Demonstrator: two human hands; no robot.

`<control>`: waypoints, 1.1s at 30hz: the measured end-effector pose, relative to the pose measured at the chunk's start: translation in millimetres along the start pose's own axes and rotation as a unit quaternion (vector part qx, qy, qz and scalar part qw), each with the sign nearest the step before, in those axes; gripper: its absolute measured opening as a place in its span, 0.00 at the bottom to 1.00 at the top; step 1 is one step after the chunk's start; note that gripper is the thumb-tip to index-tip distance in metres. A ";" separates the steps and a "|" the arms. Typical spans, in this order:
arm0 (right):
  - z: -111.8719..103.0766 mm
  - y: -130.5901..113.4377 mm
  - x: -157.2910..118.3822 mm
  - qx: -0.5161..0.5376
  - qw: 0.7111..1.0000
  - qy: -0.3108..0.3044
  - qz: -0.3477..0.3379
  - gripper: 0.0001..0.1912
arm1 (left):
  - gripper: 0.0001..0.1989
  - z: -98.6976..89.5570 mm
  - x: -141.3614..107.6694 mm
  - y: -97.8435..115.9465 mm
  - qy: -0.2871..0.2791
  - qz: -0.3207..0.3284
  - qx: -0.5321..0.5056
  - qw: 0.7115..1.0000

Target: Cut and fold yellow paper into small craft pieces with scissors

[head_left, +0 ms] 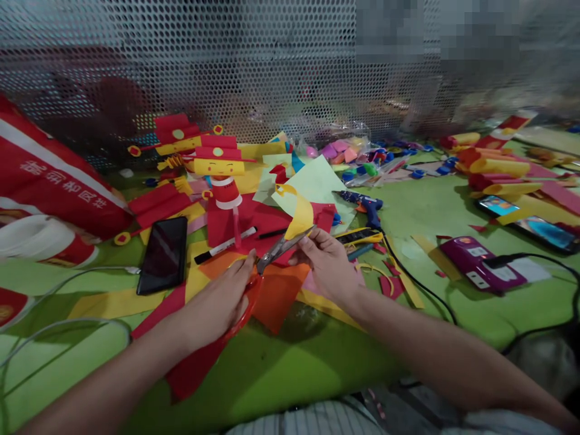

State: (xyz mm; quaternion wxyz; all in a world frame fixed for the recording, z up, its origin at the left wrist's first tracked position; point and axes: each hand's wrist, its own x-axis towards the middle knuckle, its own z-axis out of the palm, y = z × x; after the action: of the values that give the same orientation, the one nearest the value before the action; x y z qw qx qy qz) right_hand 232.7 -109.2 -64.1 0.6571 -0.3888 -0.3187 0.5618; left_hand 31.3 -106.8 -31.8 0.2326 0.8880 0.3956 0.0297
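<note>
Left hand (224,299): 1, fingers closed round the red handles of the scissors (275,251); we see it grasping firmly.
Right hand (328,266): 1, thumb and fingers pinching the yellow strip (302,214) near its lower end.
Scissors: 1 pair, over the papers in front of us, blades slanting up toward the right hand; we can't tell if the blades are parted.
Strip: 1, curling upward from the right fingers, beside the blade tips.
Orange sheet (281,296): 1, below the scissors.
Pale green sheet (317,178): we count at least 1, behind the strip.
Pens: 2, one white marker (226,244), one black pen (272,233), left of the strip.
Figure (219,166): 1 with a drawn face and red hat, on a red cup (225,193); a second hatted head (177,136) behind it.
Phones: 2, a dark phone (162,257) on the left, a lit phone (530,223) far right.
Glue gun (366,206): 1, blue, beyond the right hand.
Cutter (357,236): 1, just in front of the gun.
Socket (483,264): 1, purple, one black plug (498,261) in it.
Bag (54,172): 1, red, left edge.
</note>
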 end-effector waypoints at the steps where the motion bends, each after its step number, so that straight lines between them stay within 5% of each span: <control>1: 0.1 0.8 -0.4 -0.003 1.000 -0.002 -0.001 0.16 | 0.29 0.7 0.1 0.2 0.002 0.001 -0.002 1.000; 33: -3.4 -4.1 -2.7 -0.040 0.998 -0.050 0.013 0.14 | 0.28 7.0 -0.5 -5.6 0.050 0.010 0.104 0.993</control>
State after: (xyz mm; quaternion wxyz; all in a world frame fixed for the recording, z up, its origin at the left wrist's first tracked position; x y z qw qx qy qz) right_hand 237.2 -112.7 -62.2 0.6166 -0.3907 -0.3682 0.5759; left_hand 28.8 -106.7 -40.4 0.1184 0.9087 0.3987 0.0353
